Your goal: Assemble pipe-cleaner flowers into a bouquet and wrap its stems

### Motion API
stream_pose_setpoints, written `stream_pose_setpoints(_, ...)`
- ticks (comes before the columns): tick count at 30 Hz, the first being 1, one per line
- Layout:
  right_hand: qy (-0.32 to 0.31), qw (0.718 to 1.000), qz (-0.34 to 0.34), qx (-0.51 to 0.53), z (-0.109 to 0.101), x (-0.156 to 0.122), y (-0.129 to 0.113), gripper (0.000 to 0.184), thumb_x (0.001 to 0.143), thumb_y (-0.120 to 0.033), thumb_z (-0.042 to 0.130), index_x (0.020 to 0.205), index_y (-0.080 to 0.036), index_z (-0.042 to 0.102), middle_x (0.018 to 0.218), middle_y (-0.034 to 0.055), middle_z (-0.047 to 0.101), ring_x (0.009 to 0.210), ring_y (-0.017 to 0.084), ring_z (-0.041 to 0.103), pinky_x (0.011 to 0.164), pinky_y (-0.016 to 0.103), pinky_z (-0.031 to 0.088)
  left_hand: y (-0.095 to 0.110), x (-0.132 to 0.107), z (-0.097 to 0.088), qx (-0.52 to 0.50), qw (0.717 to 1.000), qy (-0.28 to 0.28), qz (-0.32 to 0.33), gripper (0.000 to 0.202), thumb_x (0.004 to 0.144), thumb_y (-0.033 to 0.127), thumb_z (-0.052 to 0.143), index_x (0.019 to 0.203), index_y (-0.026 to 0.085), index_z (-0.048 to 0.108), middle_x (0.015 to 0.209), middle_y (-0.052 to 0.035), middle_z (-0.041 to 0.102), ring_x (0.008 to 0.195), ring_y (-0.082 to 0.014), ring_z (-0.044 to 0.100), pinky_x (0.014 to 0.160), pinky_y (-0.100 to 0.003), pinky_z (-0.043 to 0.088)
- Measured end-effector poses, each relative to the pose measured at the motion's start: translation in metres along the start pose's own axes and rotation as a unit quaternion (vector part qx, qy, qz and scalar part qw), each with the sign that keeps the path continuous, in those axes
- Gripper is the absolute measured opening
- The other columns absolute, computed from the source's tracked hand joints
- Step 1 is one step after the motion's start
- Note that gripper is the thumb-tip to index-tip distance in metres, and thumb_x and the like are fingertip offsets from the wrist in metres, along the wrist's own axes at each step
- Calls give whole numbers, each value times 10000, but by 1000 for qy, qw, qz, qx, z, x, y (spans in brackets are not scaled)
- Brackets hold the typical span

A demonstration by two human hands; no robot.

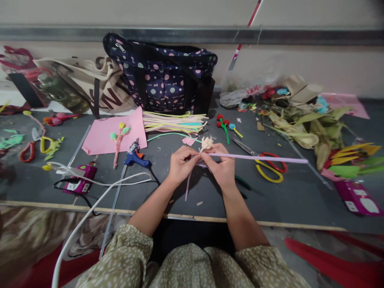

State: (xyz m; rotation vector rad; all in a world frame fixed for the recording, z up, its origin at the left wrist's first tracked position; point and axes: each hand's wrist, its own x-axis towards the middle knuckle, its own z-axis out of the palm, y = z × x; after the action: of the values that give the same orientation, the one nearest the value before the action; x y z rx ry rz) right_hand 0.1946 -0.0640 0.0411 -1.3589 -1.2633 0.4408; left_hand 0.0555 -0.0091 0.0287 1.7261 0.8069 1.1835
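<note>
My left hand (183, 163) and my right hand (220, 166) meet over the table, fingers pinched together. Between their fingertips is the base of a cream craft flower (207, 143), its petals pointing up. Lilac pipe cleaners (261, 157) run from my right hand out to the right, and one lilac end (188, 186) hangs down below the hands. Which finger grips which piece is partly hidden. To the right lie scissors (271, 164) with red and yellow handles. A blue glue gun (136, 159) rests to the left of my hands.
A bundle of pipe cleaners (175, 122) lies behind my hands, next to pink paper (90, 138). A dark patterned bag (165, 76) stands at the back. White cable (105, 190) crosses the left side. Dried corn husks (300, 132) and a purple power strip (358, 198) are at right.
</note>
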Motion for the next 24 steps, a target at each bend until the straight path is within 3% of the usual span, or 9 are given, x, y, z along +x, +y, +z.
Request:
stream_pose_setpoints(7, -79, 981, 97, 145, -8, 6, 5, 131, 772, -298, 737, 688, -208, 692, 746, -11, 600, 715, 134, 572, 666, 267, 457, 1, 2, -4, -149, 979, -66, -125, 220, 714, 355, 785, 696, 146, 717, 663, -19, 658, 616, -115, 551, 614, -251, 420)
stream_pose_setpoints(15, -118, 938, 198, 258, -11, 6, 7, 151, 676, -344, 816, 689, -220, 730, 648, -15, 639, 578, 117, 560, 550, 255, 464, -1, 1, -7, -264, 938, -127, -186, 246, 646, 331, 840, 669, 125, 709, 639, -28, 654, 598, -103, 557, 596, -236, 426)
stream_pose_setpoints(19, -139, 924, 210, 286, -11, 5, 8, 177, 645, -362, 832, 683, -219, 735, 681, -7, 681, 616, 137, 603, 610, 287, 514, -3, 1, -8, -300, 907, -172, -239, 287, 599, 346, 865, 656, 118, 701, 600, -31, 649, 549, -102, 558, 565, -236, 438)
stream_pose_setpoints(24, -94, 947, 172, 253, -8, 4, 8, 153, 683, -330, 808, 682, -214, 709, 727, -3, 652, 676, 143, 601, 650, 289, 512, -8, 2, -5, -322, 888, -155, -290, 328, 557, 353, 884, 648, 112, 679, 578, -21, 644, 509, -88, 549, 520, -212, 416)
